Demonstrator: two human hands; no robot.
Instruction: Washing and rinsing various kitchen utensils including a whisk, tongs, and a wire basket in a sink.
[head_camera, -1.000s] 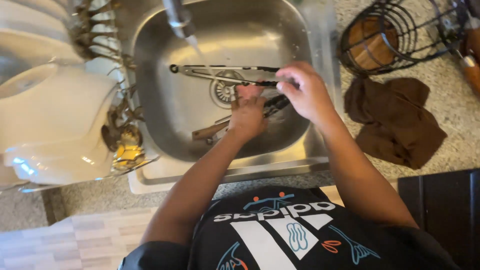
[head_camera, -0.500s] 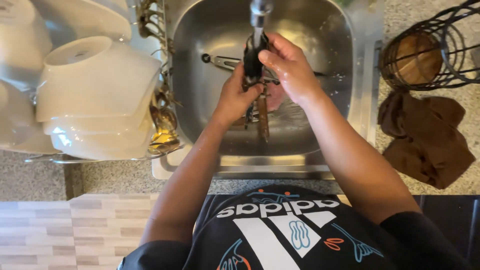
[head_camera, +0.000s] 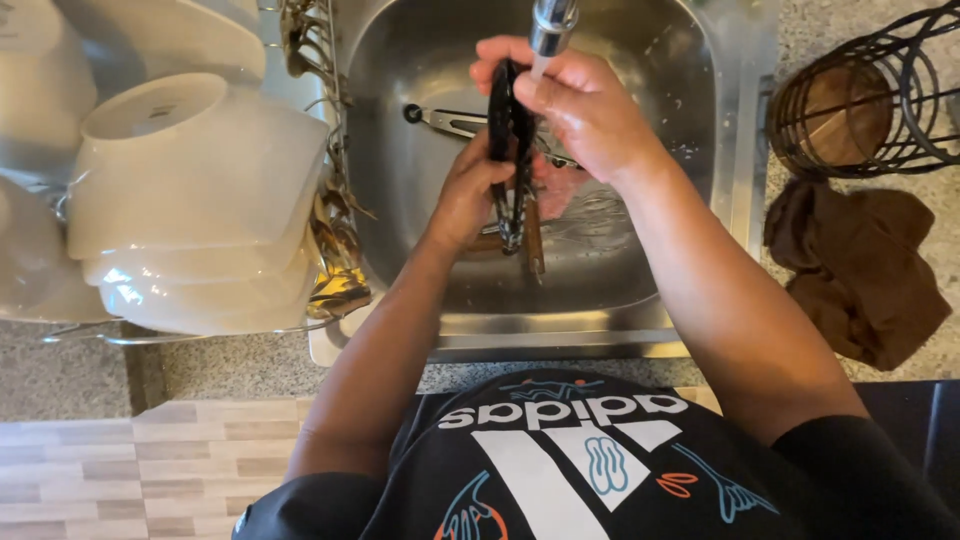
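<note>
The stainless steel sink basin (head_camera: 600, 270) fills the middle of the view, and over it the work has moved up: a second ago both hands were low in the basin by the utensils lying there, and now they have lifted a black, long-handled utensil with a wooden end (head_camera: 512, 150) upright under the chrome faucet spout (head_camera: 552, 22), so it appears to be getting a rinse in the running water. The right hand (head_camera: 575, 110) is closed around its upper part just beneath the spout, and the left hand (head_camera: 468, 195) is clamped on its lower part. A pair of metal tongs (head_camera: 455, 122) has stayed on the basin floor behind them, apart from both hands. To the left, a stack of white bowls and plates (head_camera: 190, 200) crowds a wire drying rack (head_camera: 330, 210) whose edge sits just beside the sink, leaving little spare room there. On the speckled stone table to the right lies a crumpled brown cloth (head_camera: 860, 270), and near it stands a black wire basket (head_camera: 870, 95) holding something round and brown.
</note>
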